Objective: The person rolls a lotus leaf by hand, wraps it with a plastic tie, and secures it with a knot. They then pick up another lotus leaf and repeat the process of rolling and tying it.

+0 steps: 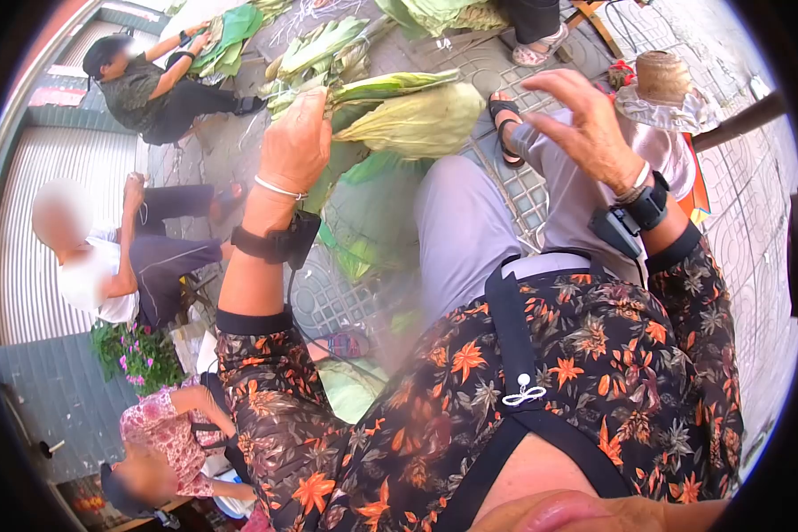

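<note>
My left hand (294,142) is closed around the stem end of a bundle of long green and yellowish leaves (412,120). The leaves fan out to the right from the fist, toward my other hand. My right hand (581,129) is raised over my thigh with its fingers apart and curved, holding nothing, a gap away from the leaf tips. Both wrists carry bands and small black devices.
More leaves (319,53) lie on the paved ground (324,297) ahead, and a green mesh bag (377,199) is below the bundle. Several people sit nearby, one handling leaves (230,40) at the upper left. A straw hat (663,78) is at the right, near pink flowers' opposite side.
</note>
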Demonstrator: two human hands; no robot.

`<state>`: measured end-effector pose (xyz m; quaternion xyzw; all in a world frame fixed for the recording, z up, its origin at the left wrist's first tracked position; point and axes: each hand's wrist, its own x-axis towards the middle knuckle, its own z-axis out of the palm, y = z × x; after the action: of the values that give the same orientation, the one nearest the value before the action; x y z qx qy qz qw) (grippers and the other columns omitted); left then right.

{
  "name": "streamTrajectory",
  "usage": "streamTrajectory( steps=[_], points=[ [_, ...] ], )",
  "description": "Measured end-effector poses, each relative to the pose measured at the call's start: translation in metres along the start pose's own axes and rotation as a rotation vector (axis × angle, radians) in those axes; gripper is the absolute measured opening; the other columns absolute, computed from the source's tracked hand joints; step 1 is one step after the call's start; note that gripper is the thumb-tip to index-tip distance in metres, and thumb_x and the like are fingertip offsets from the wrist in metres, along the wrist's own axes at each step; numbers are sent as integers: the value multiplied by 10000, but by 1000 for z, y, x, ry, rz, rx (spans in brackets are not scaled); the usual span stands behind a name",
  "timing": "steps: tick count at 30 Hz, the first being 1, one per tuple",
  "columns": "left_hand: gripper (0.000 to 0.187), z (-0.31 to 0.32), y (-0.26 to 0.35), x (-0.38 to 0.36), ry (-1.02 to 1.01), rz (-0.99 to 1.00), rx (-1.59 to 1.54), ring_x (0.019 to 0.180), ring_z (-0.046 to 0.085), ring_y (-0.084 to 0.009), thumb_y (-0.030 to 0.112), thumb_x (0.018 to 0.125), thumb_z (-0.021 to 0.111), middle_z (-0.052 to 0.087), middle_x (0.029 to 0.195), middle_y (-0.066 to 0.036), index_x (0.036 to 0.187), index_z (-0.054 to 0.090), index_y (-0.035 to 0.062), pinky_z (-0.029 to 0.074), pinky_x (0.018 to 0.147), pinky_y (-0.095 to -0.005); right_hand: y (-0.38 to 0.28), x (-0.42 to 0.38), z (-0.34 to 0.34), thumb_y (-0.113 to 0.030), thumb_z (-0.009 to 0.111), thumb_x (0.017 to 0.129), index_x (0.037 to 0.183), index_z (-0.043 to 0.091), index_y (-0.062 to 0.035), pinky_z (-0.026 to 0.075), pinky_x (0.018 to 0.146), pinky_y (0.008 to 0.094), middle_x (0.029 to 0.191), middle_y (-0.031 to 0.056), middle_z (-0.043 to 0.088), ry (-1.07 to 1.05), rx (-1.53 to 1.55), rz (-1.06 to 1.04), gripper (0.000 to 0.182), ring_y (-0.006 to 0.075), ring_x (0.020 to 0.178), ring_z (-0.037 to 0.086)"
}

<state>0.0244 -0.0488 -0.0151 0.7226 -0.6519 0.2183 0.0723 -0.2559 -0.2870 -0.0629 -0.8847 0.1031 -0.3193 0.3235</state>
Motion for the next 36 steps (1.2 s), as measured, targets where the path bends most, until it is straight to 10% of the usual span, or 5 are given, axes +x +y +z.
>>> streamTrajectory(
  steps=[3, 16, 20, 24, 36],
  points=[
    [378, -9, 12, 23, 54, 27, -8, 872, 625, -329, 69, 774, 588, 614, 1027, -174, 1141, 527, 9, 524, 710, -388, -18, 2, 12, -144, 667, 804, 945, 633, 14, 500, 641, 291, 810, 99, 626, -150, 374, 224, 215, 164, 696, 613],
    [399, -25, 61, 76, 257, 222, 44, 876, 639, -304, -3, 733, 616, 642, 992, -163, 1130, 579, 18, 518, 757, -359, 9, -3, 19, -322, 636, 856, 1120, 597, -23, 495, 735, 314, 866, 138, 636, 63, 454, 406, 400, 203, 813, 625],
    [421, -28, 72, 89, 252, 293, 15, 840, 639, -292, -14, 712, 622, 644, 971, -151, 1129, 585, 31, 515, 738, -356, 23, 2, 24, -371, 602, 879, 1205, 559, -67, 500, 678, 325, 878, 126, 612, 361, 63, 118, 448, 196, 769, 613],
    [420, -26, 80, 95, 234, 368, -24, 829, 641, -282, -22, 708, 620, 648, 958, -144, 1123, 590, 33, 517, 726, -346, 22, 3, 21, -436, 531, 917, 1256, 538, -82, 482, 775, 282, 1068, 105, 612, 105, 444, 390, 490, 157, 971, 573],
    [416, -18, 99, 105, 214, 417, -30, 835, 646, -260, -23, 719, 614, 656, 960, -125, 1129, 604, 50, 519, 728, -333, 24, -21, 38, -662, 368, 886, 1009, 600, 48, 532, 662, 311, 926, 139, 615, -276, 870, 640, 757, 199, 830, 614]
  ],
)
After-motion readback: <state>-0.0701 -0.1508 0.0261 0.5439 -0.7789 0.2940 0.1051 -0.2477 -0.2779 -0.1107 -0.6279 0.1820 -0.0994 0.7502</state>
